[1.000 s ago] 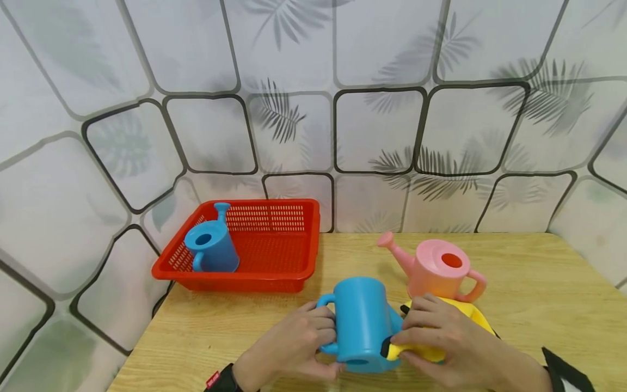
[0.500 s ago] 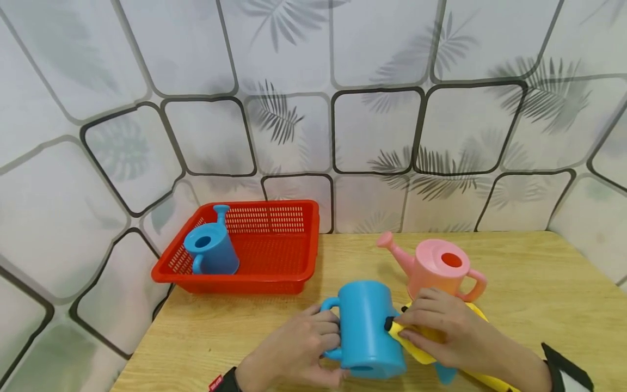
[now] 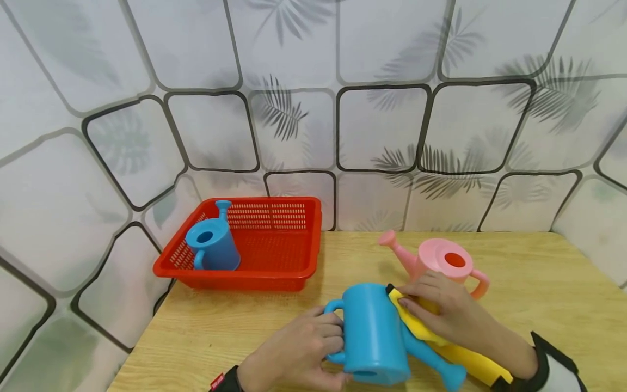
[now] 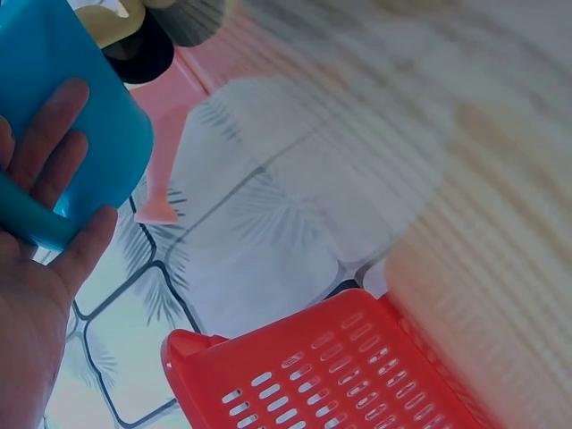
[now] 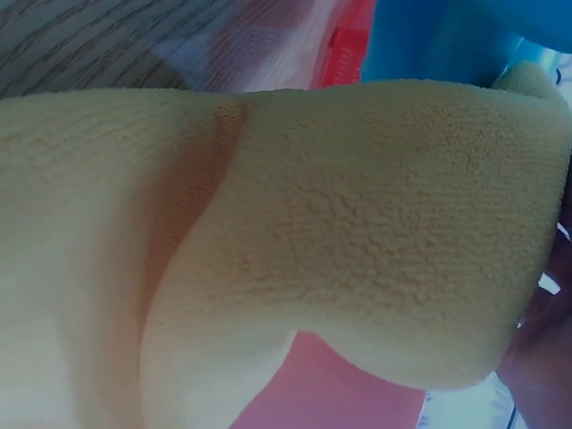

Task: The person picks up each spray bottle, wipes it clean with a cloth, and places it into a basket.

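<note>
In the head view a blue watering can point(image 3: 373, 332) is tipped on its side, its spout pointing to the front right. My left hand point(image 3: 306, 345) grips its handle from the left; the left wrist view shows the fingers point(image 4: 55, 134) against the blue body. My right hand point(image 3: 443, 307) pinches a yellow cloth point(image 3: 416, 321) with a black edge and holds it at the can's upper right side. The cloth's lower end hangs under the right forearm. In the right wrist view the cloth point(image 5: 357, 214) fills most of the picture, hiding the fingers.
A red basket point(image 3: 274, 280) stands at the back left, with a second blue watering can point(image 3: 217, 247) inside it. Just behind my right hand is a pink watering can point(image 3: 436, 256) on the wooden table point(image 3: 206, 332). A patterned wall covering point(image 3: 377, 130) rises behind.
My right hand has slid the cloth up the can's right side, from near its bottom to its upper edge. The can has shifted slightly right, and its spout now shows.
</note>
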